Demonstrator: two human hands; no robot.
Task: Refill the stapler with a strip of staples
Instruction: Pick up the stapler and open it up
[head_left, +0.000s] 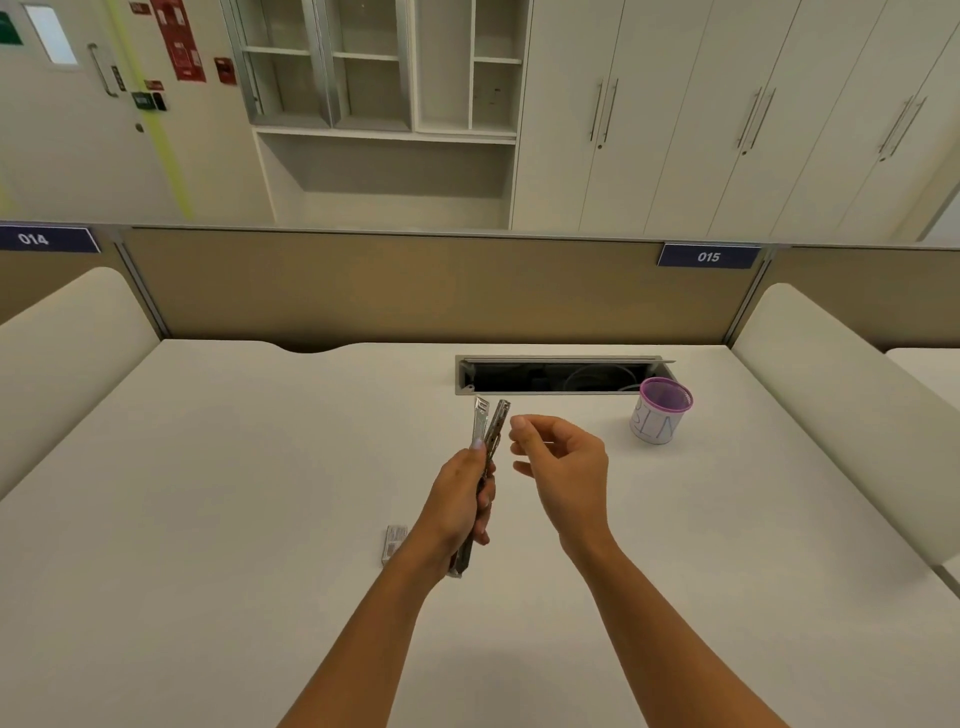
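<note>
My left hand (464, 496) grips a metal stapler (489, 428) held upright above the white desk (234, 493), its two arms spread apart in a narrow V at the top. My right hand (563, 462) hovers just right of the stapler, thumb and forefinger pinched together near the stapler's top; whether a thin strip of staples lies between them is too small to tell. A small staple box (393, 543) lies flat on the desk, partly hidden behind my left wrist.
A purple mesh cup (661, 410) with a white paper label stands at the right rear. Behind it an open cable tray slot (561, 375) is cut into the desk. A tan partition (415, 286) closes the far edge, with padded dividers on both sides.
</note>
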